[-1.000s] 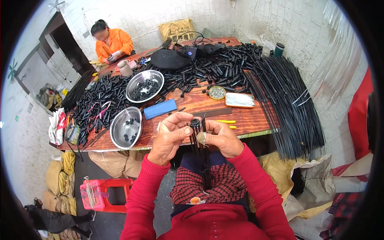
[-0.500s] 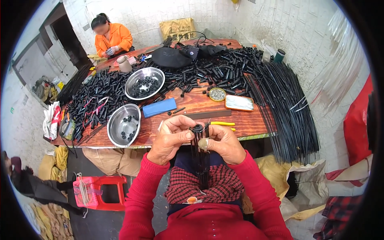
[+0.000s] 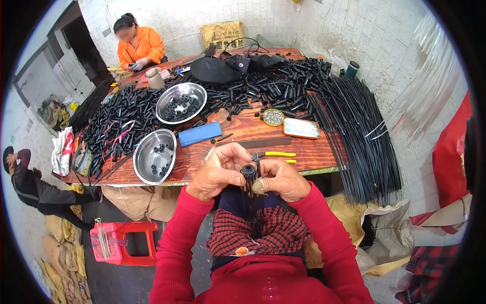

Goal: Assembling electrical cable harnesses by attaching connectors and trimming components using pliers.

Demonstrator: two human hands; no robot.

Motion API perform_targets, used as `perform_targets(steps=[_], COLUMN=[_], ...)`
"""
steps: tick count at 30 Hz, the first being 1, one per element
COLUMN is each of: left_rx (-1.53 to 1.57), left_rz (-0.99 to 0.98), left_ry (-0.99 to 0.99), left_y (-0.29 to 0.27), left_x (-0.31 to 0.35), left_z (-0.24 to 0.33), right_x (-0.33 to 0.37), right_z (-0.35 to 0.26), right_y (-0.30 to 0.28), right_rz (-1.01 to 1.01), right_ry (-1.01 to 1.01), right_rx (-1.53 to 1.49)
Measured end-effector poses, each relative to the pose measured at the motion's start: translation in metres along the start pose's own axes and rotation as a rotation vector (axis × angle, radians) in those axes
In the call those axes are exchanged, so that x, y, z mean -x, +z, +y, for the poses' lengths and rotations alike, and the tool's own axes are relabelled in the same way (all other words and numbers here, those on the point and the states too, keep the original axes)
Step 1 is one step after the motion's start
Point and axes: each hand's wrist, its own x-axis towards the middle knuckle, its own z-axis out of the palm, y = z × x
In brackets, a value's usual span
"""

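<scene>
In front of my lap I hold a black ring-shaped hub (image 3: pixel 248 171) with thin black rods (image 3: pixel 251 202) hanging below it, resembling an umbrella frame. The thumb and fingers of my left hand (image 3: pixel 216 173) close on the hub's left side. My right hand (image 3: pixel 284 180), its thumb tip wrapped in a pale cover, pinches rods close beside the hub. The hub's round top faces up toward me. My fingers partly hide where the rods join it. Just beyond my right hand, yellow-handled pliers (image 3: pixel 278 154) lie on the wooden table (image 3: pixel 243 133).
Two metal bowls (image 3: pixel 136 158) (image 3: pixel 161 112) hold small black rings. Black tubes (image 3: pixel 116 119) heap behind them. A blue case (image 3: pixel 200 134), a round tin (image 3: pixel 273 117), a flat tin (image 3: pixel 301 128) and bundled black rods (image 3: pixel 367 137) lie around. A co-worker (image 3: pixel 139 48) sits opposite; another person (image 3: pixel 40 185) stands left, near a red stool (image 3: pixel 124 243).
The hub has tipped toward me, showing more of its ring top. My hands keep their grip. The person at the left has come further into view, more upright.
</scene>
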Motion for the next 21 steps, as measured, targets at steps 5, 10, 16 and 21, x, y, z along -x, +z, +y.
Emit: perform_targets(steps=[5,10,16,21], left_rx=[-0.032,-0.034,-0.052,-0.078], left_rz=[-0.1,-0.071,-0.012,-0.141], left_ry=[-0.033,-0.105,-0.192,-0.168], left_y=[0.001,0.01,0.027,0.004], left_x=[-0.01,-0.014,-0.019,-0.028], left_z=[-0.002,-0.001,0.006,-0.005], right_x=[0.001,0.004,0.009,0.01], right_z=[0.007,0.001,0.004,-0.005], right_y=[-0.009,-0.009,-0.015,-0.007], right_rz=[-0.028,-0.03,-0.076,-0.084], right_ry=[0.022,0.042,-0.003,0.028], right_rx=[-0.055,-0.057,-0.115,-0.155])
